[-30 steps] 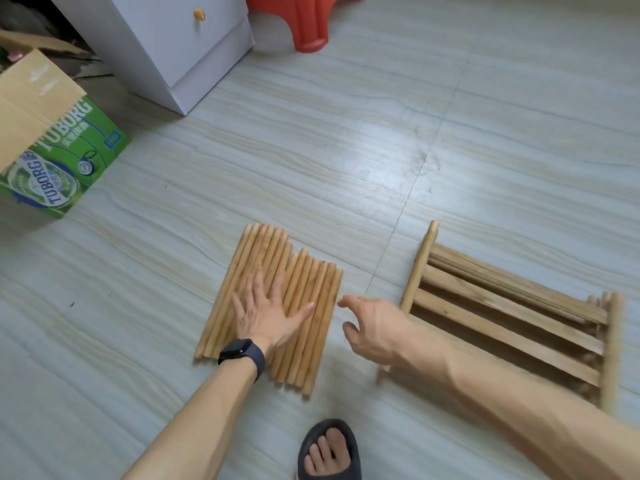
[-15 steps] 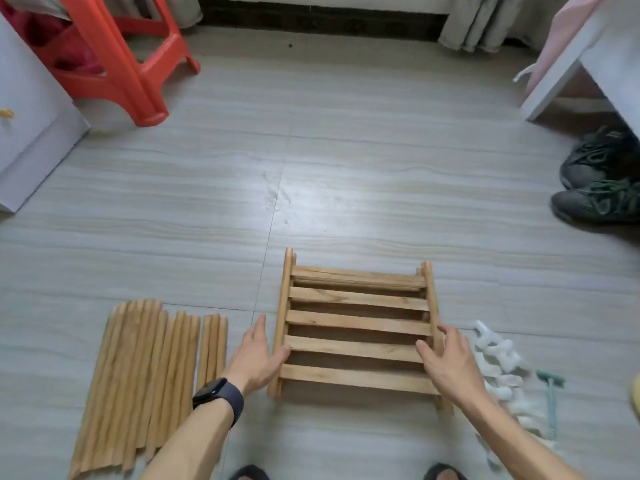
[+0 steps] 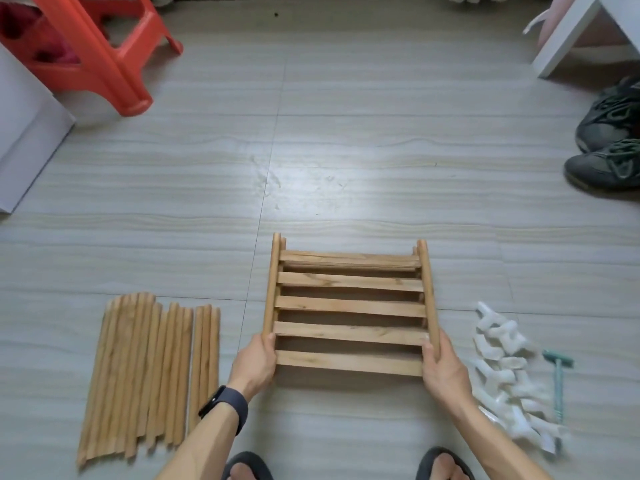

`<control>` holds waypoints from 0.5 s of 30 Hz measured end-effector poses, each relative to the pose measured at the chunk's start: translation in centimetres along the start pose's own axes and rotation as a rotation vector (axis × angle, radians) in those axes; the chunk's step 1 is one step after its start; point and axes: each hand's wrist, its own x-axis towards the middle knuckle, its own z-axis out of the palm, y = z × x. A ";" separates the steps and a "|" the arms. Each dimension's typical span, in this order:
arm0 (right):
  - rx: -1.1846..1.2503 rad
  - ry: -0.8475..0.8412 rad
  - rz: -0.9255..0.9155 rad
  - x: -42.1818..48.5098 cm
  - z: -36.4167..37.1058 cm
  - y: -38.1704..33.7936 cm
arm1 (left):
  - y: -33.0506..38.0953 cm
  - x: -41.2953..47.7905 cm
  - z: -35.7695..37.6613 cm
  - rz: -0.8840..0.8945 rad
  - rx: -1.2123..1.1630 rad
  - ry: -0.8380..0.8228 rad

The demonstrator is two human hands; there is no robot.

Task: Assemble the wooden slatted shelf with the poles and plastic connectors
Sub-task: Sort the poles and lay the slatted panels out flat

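Observation:
A stack of wooden slatted shelf panels (image 3: 349,306) lies on the floor straight in front of me. My left hand (image 3: 256,362) grips the near end of its left side rail. My right hand (image 3: 443,368) grips the near end of the right rail. A row of several wooden poles (image 3: 149,372) lies flat to the left of the panels. A heap of white plastic connectors (image 3: 505,375) lies to the right, apart from my right hand.
A small teal mallet (image 3: 557,379) lies just right of the connectors. An orange plastic stool (image 3: 97,53) and a white cabinet (image 3: 24,133) stand at the far left. Dark shoes (image 3: 609,143) and a white furniture leg (image 3: 568,36) are at the far right. My sandalled feet (image 3: 346,465) are at the bottom edge.
My view has swung right, from the poles to the panels. My left hand left the poles, and both hands have closed round the near ends of the panel stack's side rails.

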 end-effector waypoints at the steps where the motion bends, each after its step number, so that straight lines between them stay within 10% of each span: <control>1: -0.007 -0.017 -0.007 0.5 -0.1 -0.2 | 0.3 0.2 -0.2 -0.005 -0.013 0.025; 15: 0.214 0.047 0.136 3.8 -0.2 -3.8 | 3.9 6.7 -4.1 -0.221 -0.103 0.020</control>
